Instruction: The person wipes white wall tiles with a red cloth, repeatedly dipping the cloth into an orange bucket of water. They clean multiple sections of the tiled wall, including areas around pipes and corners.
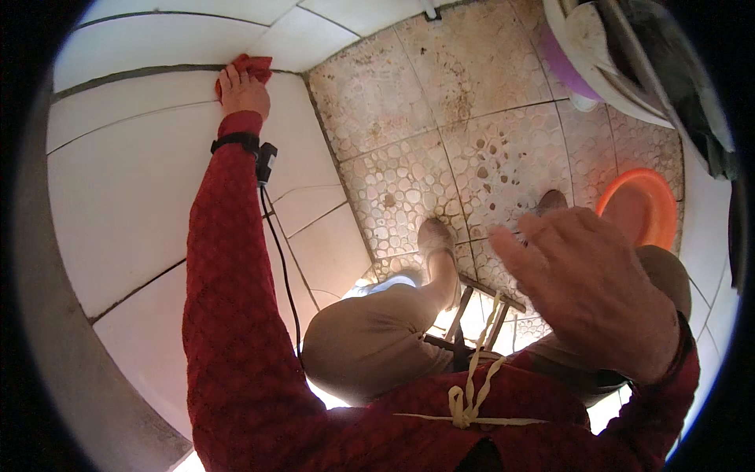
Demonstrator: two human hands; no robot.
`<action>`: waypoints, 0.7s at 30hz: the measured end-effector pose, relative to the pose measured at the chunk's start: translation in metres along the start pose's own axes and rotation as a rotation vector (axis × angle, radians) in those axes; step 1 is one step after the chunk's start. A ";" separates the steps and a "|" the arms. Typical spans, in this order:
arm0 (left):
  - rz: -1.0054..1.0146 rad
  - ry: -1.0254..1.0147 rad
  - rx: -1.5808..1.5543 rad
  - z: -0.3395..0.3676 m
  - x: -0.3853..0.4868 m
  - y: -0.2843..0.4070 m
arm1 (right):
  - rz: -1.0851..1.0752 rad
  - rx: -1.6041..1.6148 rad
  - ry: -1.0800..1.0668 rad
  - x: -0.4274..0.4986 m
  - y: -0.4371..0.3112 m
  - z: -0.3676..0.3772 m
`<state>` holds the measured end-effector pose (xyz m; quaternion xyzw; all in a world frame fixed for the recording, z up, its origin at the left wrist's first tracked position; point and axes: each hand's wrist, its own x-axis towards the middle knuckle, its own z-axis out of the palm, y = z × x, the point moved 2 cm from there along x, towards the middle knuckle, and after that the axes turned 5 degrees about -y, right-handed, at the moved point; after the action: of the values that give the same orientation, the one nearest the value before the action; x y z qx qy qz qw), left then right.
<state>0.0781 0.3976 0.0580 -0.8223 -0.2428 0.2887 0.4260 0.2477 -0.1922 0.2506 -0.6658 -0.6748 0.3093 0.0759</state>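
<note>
At the far end of my outstretched arm, my left hand (pixel 245 97) presses a red cloth (pixel 259 66) against the white wall tiles (pixel 130 194), at a dark grout line near the corner. The cloth sticks out beyond the fingers. A black device (pixel 267 164) is strapped at that wrist, and its black cable (pixel 282 253) runs down along the sleeve. Much closer to the camera, my right hand (pixel 590 289) hovers over my knee, slightly blurred. Its thumb is spread from the fingers, and I see nothing in it. The palm side is hidden.
Pebble-patterned floor tiles (pixel 401 183) with brown stains lie ahead. On the right stands an orange plastic basin (pixel 663 206). Purple and white objects (pixel 563 62) crowd the upper right. Between my legs is a wooden slatted frame (pixel 460 315). A white pipe end (pixel 430 9) shows at the top.
</note>
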 end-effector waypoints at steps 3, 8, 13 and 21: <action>0.043 0.049 -0.011 0.022 0.007 0.034 | 0.052 -0.035 0.036 0.003 0.008 0.012; 0.083 0.015 -0.107 0.040 0.024 0.082 | 0.078 0.061 0.105 0.012 0.011 0.017; 0.183 -0.131 -0.182 0.056 0.049 0.097 | 0.091 0.087 -0.008 0.019 0.018 0.017; 0.563 -0.458 -0.098 0.073 -0.002 0.138 | 0.079 0.064 0.008 0.010 0.008 0.023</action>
<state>0.0480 0.3656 -0.0915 -0.7904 -0.1096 0.5594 0.2244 0.2412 -0.1903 0.2251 -0.6903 -0.6373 0.3311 0.0877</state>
